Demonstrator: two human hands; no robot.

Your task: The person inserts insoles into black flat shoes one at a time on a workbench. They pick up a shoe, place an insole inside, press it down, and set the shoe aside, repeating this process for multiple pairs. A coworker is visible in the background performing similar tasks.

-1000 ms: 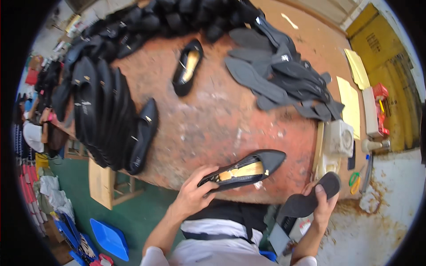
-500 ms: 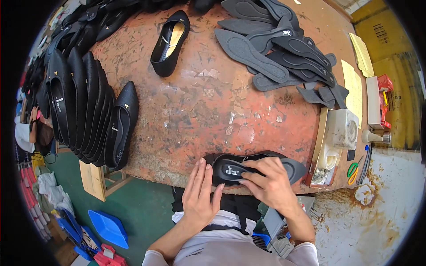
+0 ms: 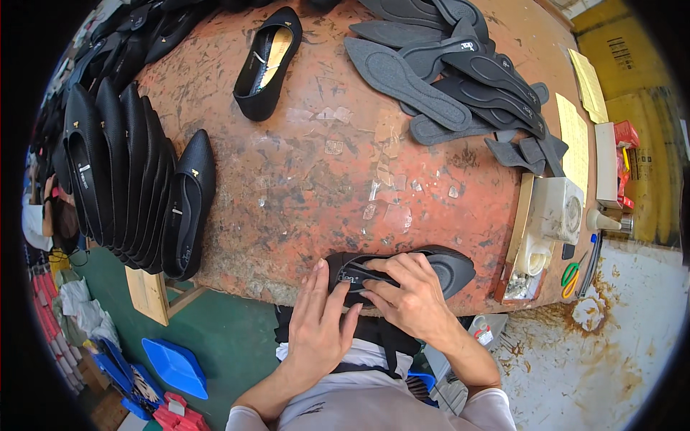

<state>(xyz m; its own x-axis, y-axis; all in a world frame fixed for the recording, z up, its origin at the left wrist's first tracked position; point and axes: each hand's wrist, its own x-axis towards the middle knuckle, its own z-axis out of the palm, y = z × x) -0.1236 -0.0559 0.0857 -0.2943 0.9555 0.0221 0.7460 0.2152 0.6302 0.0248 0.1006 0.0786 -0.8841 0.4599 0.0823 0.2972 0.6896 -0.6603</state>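
At the table's near edge lies a black pointed flat shoe [image 3: 338, 261], its heel to the left. A dark insole [image 3: 454, 271] lies lengthwise over it, its pointed end to the right and its printed heel end within the shoe's heel. My right hand [image 3: 411, 294] has its fingers bent and closed on the middle of the insole. My left hand [image 3: 316, 332] rests with fingers stretched over the shoe's heel, the fingertips at the insole's heel end. Both hands hide part of the shoe's opening.
Nested black flats [image 3: 118, 172] and a single flat [image 3: 188, 208] stand at the left. Another flat [image 3: 267, 65] lies farther back. Loose insoles [image 3: 406, 82] are heaped at the back right. A white container [image 3: 560, 208], scissors [image 3: 570, 279] and paper sheets [image 3: 573, 144] line the right side.
The insole has slid left with my right hand, its heel end deeper toward the shoe's heel. My left fingers have come over that heel end. The view has shifted slightly.
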